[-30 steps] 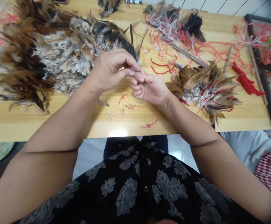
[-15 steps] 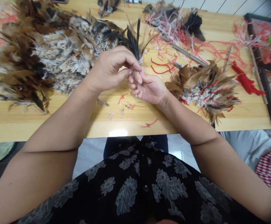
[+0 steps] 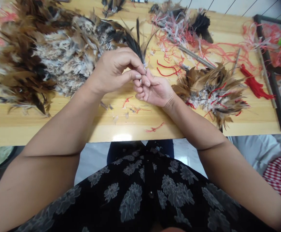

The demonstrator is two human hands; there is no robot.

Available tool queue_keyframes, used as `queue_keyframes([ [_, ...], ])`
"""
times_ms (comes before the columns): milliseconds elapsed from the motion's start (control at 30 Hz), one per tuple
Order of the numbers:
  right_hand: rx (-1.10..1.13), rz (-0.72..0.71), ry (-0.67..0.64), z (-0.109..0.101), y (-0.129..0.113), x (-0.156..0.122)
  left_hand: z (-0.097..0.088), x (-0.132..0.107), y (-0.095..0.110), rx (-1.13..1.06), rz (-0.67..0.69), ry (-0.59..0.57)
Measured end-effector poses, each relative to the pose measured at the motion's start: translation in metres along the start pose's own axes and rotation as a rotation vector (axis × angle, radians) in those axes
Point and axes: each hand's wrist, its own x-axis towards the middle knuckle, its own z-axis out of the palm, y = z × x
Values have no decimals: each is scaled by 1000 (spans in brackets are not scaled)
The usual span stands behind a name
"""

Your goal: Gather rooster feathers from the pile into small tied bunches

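A small bunch of dark feathers (image 3: pixel 140 46) stands up from between my fingertips, a whitish bit showing at its base. My right hand (image 3: pixel 159 91) pinches the base between thumb and fingers, palm turned up and the other fingers curled. My left hand (image 3: pixel 117 69) arches over from the other side, its index fingertip at the base and its thumb close to the right fingers. Any thread between the fingers is too fine to make out. Left of my hands lies a big heap of brown and grey feathers (image 3: pixel 65 61).
On the wooden table (image 3: pixel 70 129), a feather pile with red ties (image 3: pixel 210 91) lies right of my hands. Red cord (image 3: pixel 255 83) lies beyond it. Tangled pink and white strips (image 3: pixel 174 25) and a thin stick (image 3: pixel 196 56) lie behind. A dark-framed tray (image 3: pixel 276 77) stands far right.
The feather bunch has tilted slightly to the left between my fingers. My left thumb has moved a little right, toward the right fingers. The surroundings are the same.
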Motion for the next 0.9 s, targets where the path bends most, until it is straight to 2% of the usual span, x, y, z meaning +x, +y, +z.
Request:
queue_keyframes([
  [100, -1, -17, 14, 2, 0, 0, 1, -1, -6, 5, 65, 48],
  [233, 57, -7, -6, 1, 1, 0, -3, -1, -11, -7, 176, 8],
  [400, 191, -5, -153, -2, 3, 0, -8, 5, -18, -26, 75, -36],
  [567, 82, 45, -39, 1, 1, -2, -2, 5, -18, -9, 72, 31],
  [667, 58, 77, -37, 1, -2, -4, -3, 4, -12, 26, 94, 33],
  [733, 68, 77, -59, 0, -3, -4, -6, 6, -6, 59, 141, 34],
  [900, 150, 100, -159, -2, -6, -3, -13, 12, 7, 217, 425, -4],
])
